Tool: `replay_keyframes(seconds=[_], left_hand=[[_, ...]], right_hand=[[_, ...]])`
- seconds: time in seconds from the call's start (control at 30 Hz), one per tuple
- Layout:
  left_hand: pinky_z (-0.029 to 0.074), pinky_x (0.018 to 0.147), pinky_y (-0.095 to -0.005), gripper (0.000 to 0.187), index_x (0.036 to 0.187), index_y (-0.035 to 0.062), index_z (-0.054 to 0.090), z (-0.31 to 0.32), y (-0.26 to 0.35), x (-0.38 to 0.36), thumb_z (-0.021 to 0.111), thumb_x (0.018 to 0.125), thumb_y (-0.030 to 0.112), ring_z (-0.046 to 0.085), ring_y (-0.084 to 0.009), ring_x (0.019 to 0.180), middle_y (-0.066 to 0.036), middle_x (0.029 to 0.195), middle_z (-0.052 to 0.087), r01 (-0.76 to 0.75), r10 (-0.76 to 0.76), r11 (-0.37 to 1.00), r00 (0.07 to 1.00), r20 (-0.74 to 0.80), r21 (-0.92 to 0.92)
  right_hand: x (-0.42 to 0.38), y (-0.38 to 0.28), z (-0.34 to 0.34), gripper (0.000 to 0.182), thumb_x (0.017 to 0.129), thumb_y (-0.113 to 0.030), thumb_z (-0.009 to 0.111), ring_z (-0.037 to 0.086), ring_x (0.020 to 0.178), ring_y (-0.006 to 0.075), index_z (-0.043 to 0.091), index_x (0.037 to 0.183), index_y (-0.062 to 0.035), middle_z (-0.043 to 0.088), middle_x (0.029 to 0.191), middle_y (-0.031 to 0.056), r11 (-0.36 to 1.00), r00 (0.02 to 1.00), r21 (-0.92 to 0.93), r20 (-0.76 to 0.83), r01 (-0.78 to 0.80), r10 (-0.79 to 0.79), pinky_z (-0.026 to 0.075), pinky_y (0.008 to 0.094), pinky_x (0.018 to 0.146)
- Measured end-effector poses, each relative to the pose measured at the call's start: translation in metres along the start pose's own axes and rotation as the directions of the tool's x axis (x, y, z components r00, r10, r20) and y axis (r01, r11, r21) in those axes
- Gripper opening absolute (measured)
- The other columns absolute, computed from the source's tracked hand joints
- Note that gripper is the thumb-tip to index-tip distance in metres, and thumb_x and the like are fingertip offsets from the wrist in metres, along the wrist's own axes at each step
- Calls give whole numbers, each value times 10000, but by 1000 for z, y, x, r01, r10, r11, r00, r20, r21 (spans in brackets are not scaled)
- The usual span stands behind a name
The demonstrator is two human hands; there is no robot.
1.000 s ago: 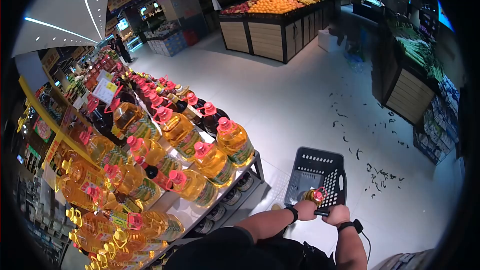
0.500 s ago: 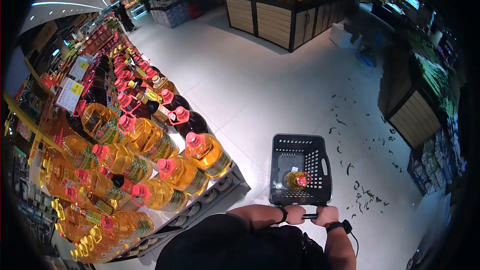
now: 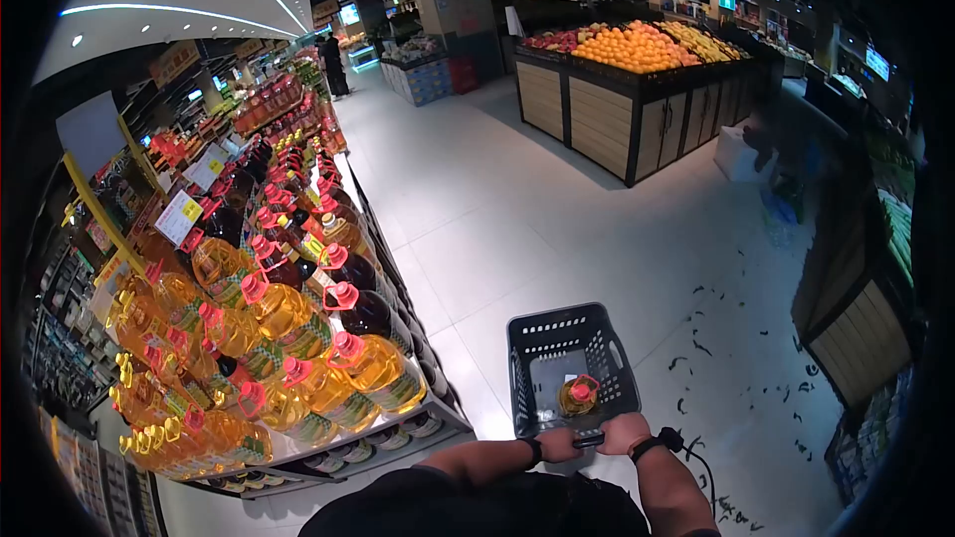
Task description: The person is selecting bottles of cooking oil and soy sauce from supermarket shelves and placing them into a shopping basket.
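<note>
My left hand (image 3: 557,444) is wrapped round the black handle (image 3: 589,442) of a dark grey shopping basket (image 3: 557,334). Beside it, my right hand (image 3: 625,433) grips the same handle from the right. The basket has slotted walls and stands out in front of my body. Inside it, near my hands, is a bottle of golden cooking oil (image 3: 578,398) with a red cap and carrying ring. Whether the basket rides on wheels is hidden from me.
Rows of large oil bottles (image 3: 373,373) fill the display on my left, its corner close by. A wood-panelled fruit stand (image 3: 597,124) with oranges stands ahead. Dark leafy scraps (image 3: 701,338) litter the floor at right, near a vegetable stand (image 3: 856,343). A person (image 3: 333,65) stands far off.
The view has tilted up and swung left, so the displays sit lower and further right. Both hands stay on the handle; the basket appears slightly lower and to the left.
</note>
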State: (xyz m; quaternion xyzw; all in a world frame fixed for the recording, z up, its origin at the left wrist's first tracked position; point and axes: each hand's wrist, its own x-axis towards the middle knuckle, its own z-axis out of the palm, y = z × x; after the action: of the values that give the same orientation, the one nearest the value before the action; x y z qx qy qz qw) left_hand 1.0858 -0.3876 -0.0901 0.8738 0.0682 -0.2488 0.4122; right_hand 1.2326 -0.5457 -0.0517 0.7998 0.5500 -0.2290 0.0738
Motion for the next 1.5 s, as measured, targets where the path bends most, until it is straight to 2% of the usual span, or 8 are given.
replay_keyframes(seconds=[0.23,0.33,0.43,0.47,0.5,0.73,1.3,1.5], left_hand=[[530,916,-449,482,1224,96,702,-63,5,55,652,878,428,696,-385,1008,-218,1065,732,122,-127,992,978,-165,-43],[549,783,-439,515,1066,23,736,-99,-4,75,668,883,500,711,-372,816,-212,860,728,115,-154,983,943,-294,-146],[551,775,-437,508,1101,38,733,-132,-14,99,663,896,498,711,-384,799,-216,850,729,81,-136,976,952,-274,-202],[549,813,-443,497,1141,63,726,-137,-19,101,649,907,494,710,-394,854,-222,912,737,-25,-32,986,941,-338,-164],[543,886,-461,469,1171,82,720,-140,-26,102,660,891,454,699,-405,978,-241,1058,726,44,-90,984,960,-266,-175],[552,830,-455,441,1040,37,739,-212,-90,122,646,894,444,712,-395,871,-248,898,722,8,-75,974,954,-289,-226],[538,806,-459,420,954,36,737,-365,-206,135,657,876,441,704,-386,855,-214,889,725,41,-152,967,883,-444,-250],[515,703,-436,383,903,40,721,-441,-220,162,680,881,420,674,-355,722,-191,753,688,42,-223,930,854,-470,-365]], right_hand=[[82,62,-58,426,746,-540,709,740,898,306,786,926,-161,761,918,112,992,995,-85,26,96,-94,576,445,811],[114,75,-109,425,751,-528,697,736,904,319,781,949,-161,760,938,125,984,989,-95,27,149,-147,578,449,813],[160,99,-120,393,751,-511,682,731,901,327,780,930,-175,757,936,124,973,981,-133,48,190,-186,578,455,808],[176,104,-118,392,759,-521,676,731,901,326,779,922,-179,757,936,118,965,975,-140,63,220,-213,578,458,803],[181,98,-124,391,767,-533,669,731,893,321,772,925,-190,757,924,109,967,978,-151,73,204,-195,579,464,787],[279,79,-174,407,755,-556,658,733,862,318,759,909,-193,754,892,98,956,964,-165,144,245,-222,582,460,758],[465,28,-266,508,762,-602,644,732,952,304,781,1006,-179,766,986,106,935,958,-250,201,253,-206,582,431,841],[548,57,-310,472,723,-610,665,737,818,302,779,917,-194,757,849,81,885,924,-265,130,383,-360,587,437,736]])
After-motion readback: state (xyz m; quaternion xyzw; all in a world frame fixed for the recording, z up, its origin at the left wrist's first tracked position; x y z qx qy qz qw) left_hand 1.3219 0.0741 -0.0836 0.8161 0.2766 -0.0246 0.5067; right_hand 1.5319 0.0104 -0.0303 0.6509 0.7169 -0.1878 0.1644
